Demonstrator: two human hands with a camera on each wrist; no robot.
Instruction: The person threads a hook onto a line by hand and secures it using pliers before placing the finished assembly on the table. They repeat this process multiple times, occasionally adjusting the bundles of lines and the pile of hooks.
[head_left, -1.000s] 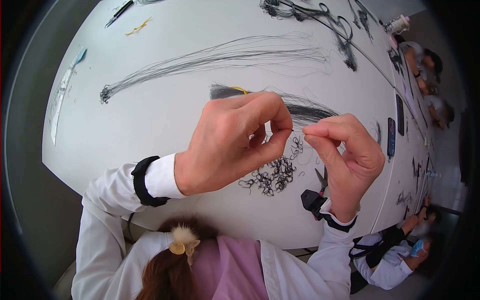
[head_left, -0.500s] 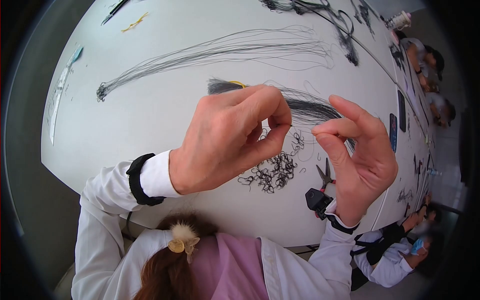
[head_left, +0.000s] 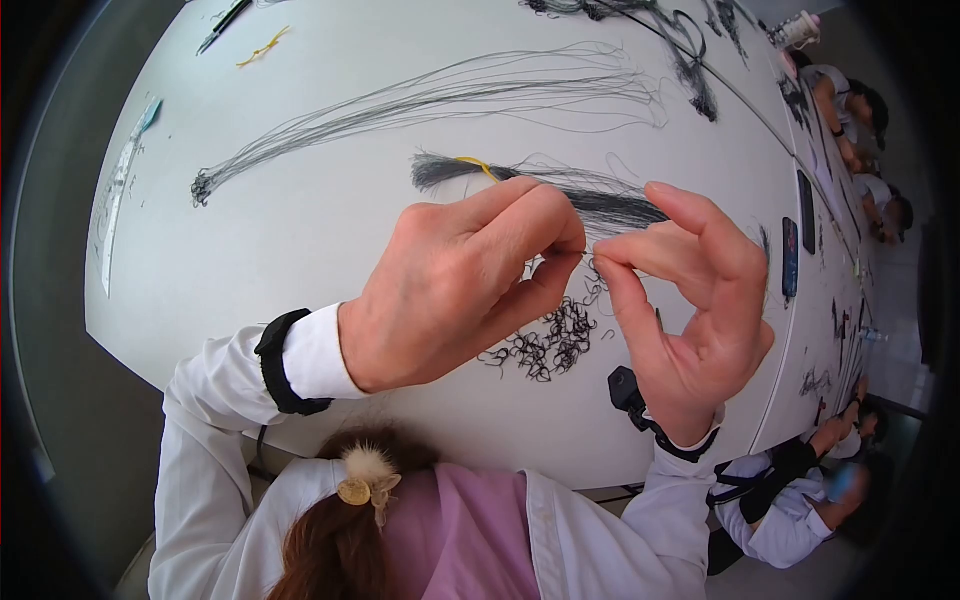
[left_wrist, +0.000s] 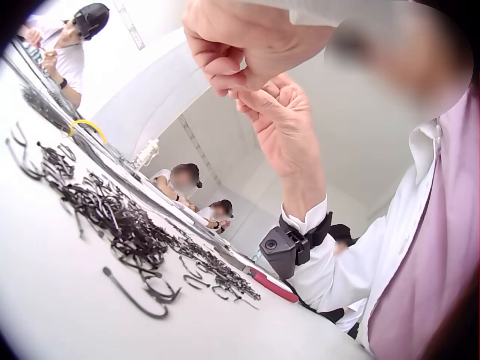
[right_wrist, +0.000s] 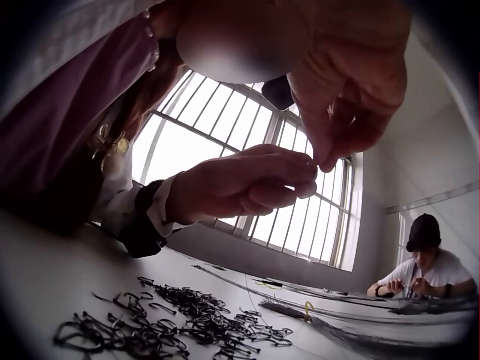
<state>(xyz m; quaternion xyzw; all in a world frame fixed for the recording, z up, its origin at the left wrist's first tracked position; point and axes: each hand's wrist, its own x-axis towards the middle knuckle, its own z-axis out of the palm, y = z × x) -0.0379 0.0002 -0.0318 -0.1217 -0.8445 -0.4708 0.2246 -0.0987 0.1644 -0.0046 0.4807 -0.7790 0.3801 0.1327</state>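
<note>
My left hand (head_left: pixel 455 285) pinches a small dark piece between thumb and forefinger, its tip like the end of a fish hook's shank; the rest is hidden in the fingers. Thumb and forefinger of my right hand (head_left: pixel 705 300) meet right beside that tip, pinching a thin fishing line. In the left wrist view the fingertips of both hands come together above the table. Below them lies a heap of black fish hooks (head_left: pixel 555 340). A dark bundle of fishing lines (head_left: pixel 600 207), bound with a yellow tie (head_left: pixel 476 163), lies behind the hands.
Farther back stretches a looser bundle of lines (head_left: pixel 400 113) with hooks clustered at its left end. Red-handled pliers (left_wrist: pixel 274 286) lie near the right wrist. A ruler (head_left: pixel 122 190), a black pen-like tool (head_left: pixel 225 25) and phones (head_left: pixel 790 255) rest on the table. Other people sit along the right.
My right hand first drew away to the right, its fingers spreading, then came back left to the left fingertips. It now covers most of the pliers. The left hand stayed nearly in place.
</note>
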